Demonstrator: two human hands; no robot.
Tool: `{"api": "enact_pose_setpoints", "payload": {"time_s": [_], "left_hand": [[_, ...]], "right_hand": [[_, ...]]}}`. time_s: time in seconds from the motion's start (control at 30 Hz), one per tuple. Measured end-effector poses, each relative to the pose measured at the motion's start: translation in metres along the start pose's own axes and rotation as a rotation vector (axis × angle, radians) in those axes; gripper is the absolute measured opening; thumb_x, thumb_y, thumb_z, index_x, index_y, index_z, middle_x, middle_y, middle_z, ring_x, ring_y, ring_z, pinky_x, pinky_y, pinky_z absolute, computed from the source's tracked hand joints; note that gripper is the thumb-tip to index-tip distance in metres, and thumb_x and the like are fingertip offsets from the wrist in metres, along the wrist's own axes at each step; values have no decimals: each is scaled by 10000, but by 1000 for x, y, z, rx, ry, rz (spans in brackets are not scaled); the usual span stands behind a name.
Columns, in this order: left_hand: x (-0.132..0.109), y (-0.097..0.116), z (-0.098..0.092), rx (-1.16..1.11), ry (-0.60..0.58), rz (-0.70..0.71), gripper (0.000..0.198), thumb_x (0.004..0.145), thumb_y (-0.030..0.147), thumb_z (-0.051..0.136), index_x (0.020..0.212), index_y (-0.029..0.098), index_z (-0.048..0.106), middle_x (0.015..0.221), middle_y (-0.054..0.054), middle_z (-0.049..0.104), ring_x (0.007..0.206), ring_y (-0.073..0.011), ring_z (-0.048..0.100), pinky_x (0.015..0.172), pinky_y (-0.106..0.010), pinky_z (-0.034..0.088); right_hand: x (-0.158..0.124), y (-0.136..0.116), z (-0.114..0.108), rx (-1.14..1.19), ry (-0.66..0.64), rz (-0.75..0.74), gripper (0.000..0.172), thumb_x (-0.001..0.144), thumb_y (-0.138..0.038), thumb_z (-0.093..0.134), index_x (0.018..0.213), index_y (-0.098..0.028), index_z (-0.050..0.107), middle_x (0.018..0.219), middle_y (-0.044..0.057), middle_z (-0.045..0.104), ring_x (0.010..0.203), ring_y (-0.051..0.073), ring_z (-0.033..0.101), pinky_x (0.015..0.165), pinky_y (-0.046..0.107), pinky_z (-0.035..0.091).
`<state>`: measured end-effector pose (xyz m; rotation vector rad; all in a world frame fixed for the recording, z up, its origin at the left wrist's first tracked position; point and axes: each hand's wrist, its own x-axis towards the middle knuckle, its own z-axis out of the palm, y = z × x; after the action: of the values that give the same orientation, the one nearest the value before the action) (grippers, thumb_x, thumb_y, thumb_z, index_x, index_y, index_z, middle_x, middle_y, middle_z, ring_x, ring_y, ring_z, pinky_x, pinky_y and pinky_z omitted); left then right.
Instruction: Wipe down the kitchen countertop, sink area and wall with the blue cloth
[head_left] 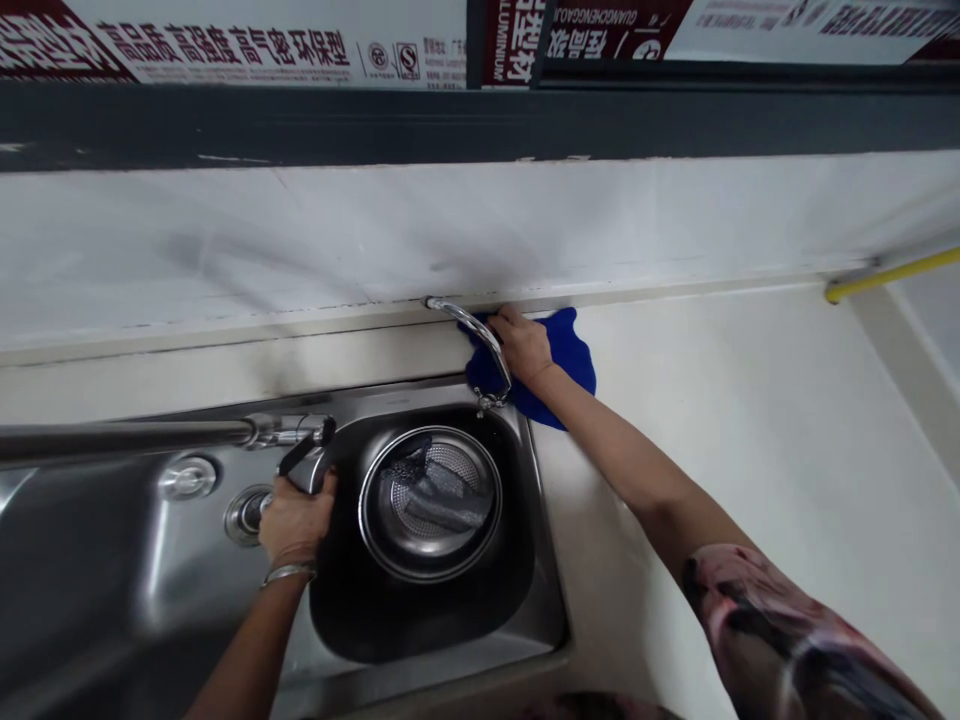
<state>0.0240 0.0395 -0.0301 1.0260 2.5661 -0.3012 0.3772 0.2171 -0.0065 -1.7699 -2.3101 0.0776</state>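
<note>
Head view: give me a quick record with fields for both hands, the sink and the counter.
left hand: grips the faucet lever at the sink's rear rim; bracelet on wrist
right hand: on the blue cloth, on the counter by the back wall
sink: holds a round strainer bowl with a dark rag inside
curved spout: chrome, just left of the right hand

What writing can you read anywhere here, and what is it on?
"高气密 环保型": white film strip, top left.
"ALUMINIUM": sideways, on the red film strip, top centre.
"GUANGCHENGGAO": upside down, on the dark red film beside it; its end is unclear.
The round marks and other small print on the films: too blurred.
Sink, tap, blue cloth: no writing.
</note>
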Motion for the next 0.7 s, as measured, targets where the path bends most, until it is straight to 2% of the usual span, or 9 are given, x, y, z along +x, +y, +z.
{"api": "enact_pose_setpoints", "payload": {"time_s": [0.2, 0.33, 0.4, 0.5, 0.6, 0.7], "left_hand": [[3, -2, 2, -31, 5, -1, 814, 869, 712, 539, 1386, 84, 537, 1216, -287, 705, 1188, -472, 664, 978, -556, 544], [2, -2, -1, -48, -21, -11, 791, 885, 698, 503, 1390, 91, 541, 1242, -298, 694, 1210, -469, 653, 1000, -554, 530], [2, -3, -1, -60, -25, -13, 797, 883, 705, 496, 1402, 102, 538, 1257, -291, 692, 1218, -465, 650, 1006, -549, 528], [3, -5, 0, -78, -24, -11, 822, 874, 723, 492, 1427, 117, 529, 1259, -279, 696, 1216, -458, 652, 1001, -550, 530], [6, -6, 3, -91, -32, 1, 829, 869, 727, 491, 1442, 128, 523, 1240, -276, 701, 1202, -455, 658, 992, -555, 531], [6, -6, 3, -103, -37, 8, 832, 867, 727, 494, 1443, 128, 525, 1219, -279, 703, 1183, -453, 666, 984, -556, 531]], "right_hand": [[6, -25, -2, 34, -29, -31, 393, 1111, -361, 390, 1052, -208, 747, 1158, 94, 690, 851, 178, 623, 678, 287, 379], [-1, -14, 0, 70, -9, -78, 369, 1105, -352, 417, 1152, -205, 753, 1133, 99, 691, 883, 178, 625, 709, 281, 396], [-9, 9, 1, 75, 13, -43, 375, 1099, -365, 428, 1214, -211, 750, 1134, 100, 697, 875, 181, 630, 696, 284, 398], [-31, 65, 0, 70, 91, 95, 424, 1096, -417, 407, 1264, -222, 743, 1164, 110, 699, 876, 194, 643, 675, 292, 416], [-70, 124, -15, 45, 202, 225, 489, 1089, -472, 370, 1280, -216, 741, 1189, 129, 689, 969, 238, 660, 745, 327, 490], [-123, 158, -38, -28, 246, 254, 515, 1074, -461, 374, 1342, -174, 707, 1211, 170, 679, 1054, 291, 645, 872, 411, 523]]}}
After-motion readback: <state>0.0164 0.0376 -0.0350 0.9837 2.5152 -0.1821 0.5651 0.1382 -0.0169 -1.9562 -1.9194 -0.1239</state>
